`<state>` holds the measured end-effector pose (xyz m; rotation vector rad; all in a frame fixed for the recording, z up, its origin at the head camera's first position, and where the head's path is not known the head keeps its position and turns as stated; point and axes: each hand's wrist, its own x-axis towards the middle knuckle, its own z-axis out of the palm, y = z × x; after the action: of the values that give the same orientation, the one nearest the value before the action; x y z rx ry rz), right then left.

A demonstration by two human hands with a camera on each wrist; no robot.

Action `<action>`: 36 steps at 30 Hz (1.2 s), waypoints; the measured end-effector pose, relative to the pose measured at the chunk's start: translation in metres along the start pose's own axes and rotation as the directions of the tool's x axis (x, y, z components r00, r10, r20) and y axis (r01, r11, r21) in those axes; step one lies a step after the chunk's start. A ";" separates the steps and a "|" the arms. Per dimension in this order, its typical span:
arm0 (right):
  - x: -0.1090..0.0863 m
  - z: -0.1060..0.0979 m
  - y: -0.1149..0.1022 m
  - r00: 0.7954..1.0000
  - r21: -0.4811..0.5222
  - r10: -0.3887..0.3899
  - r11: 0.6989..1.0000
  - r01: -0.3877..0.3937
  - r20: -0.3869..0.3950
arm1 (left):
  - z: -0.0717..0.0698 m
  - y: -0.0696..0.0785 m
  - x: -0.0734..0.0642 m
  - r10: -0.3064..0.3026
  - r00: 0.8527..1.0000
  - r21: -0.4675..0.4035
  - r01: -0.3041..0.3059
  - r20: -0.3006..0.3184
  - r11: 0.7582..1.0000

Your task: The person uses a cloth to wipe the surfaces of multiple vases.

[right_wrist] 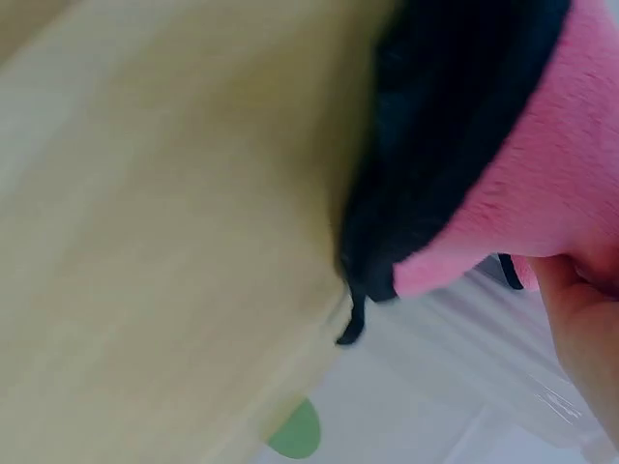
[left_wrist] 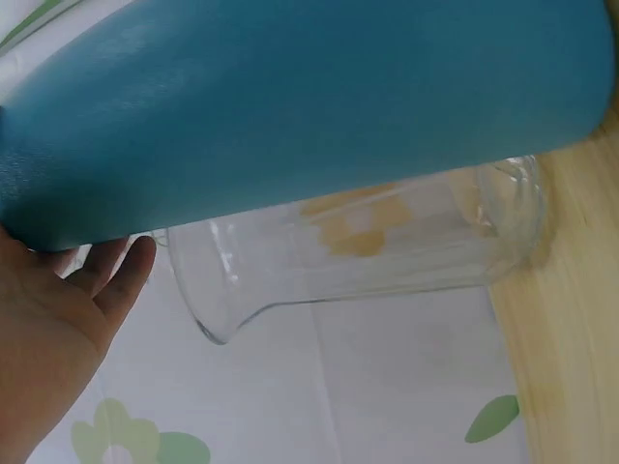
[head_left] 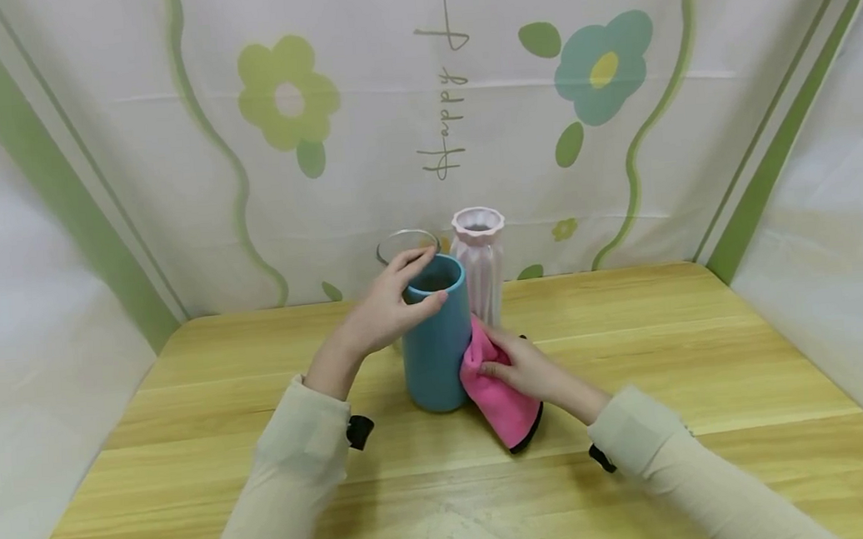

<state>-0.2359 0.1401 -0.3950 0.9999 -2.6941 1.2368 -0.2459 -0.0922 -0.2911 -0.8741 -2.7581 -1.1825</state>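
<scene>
A tall blue vase (head_left: 438, 361) stands upright on the wooden table in the head view. My left hand (head_left: 389, 310) holds it at the top, thumb on the near side of the rim and fingers round the far side. My right hand (head_left: 532, 371) grips a bunched pink cloth (head_left: 503, 411) with black edging and presses it to the vase's right side. The cloth (right_wrist: 542, 184) hangs down in folds from the fingers in the right wrist view. Inside the vase it is dark.
Behind the blue vase stands a clear glass vase (left_wrist: 387, 251) with a flared mouth. A pale pink ribbed vase (head_left: 481, 278) with a scalloped rim is close behind to the right. A flower-printed curtain (head_left: 392, 139) hangs at the back edge of the table (head_left: 670, 345).
</scene>
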 end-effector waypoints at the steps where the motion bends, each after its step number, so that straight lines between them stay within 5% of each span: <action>1: -0.001 0.001 0.001 1.000 -0.013 0.001 1.000 -0.001 -0.001 | 0.001 -0.001 0.000 0.002 1.000 0.000 -0.002 -0.006 1.000; 14: 0.004 -0.015 -0.020 0.992 -0.002 0.024 1.000 -0.024 -0.124 | -0.003 0.000 0.001 -0.039 0.999 0.049 0.038 0.022 0.998; 24: 0.020 -0.035 -0.048 0.970 0.009 -0.017 1.000 0.019 -0.244 | -0.006 0.000 0.001 -0.054 0.997 -0.030 0.055 0.057 0.998; 36: 0.016 -0.024 -0.034 0.988 0.060 -0.054 0.996 0.064 -0.144 | 0.003 -0.005 0.005 -0.018 0.999 -0.023 0.017 -0.029 1.000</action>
<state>-0.2353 0.1313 -0.3518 0.9513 -2.5148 1.3370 -0.2522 -0.0906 -0.2955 -0.8294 -2.7406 -1.2217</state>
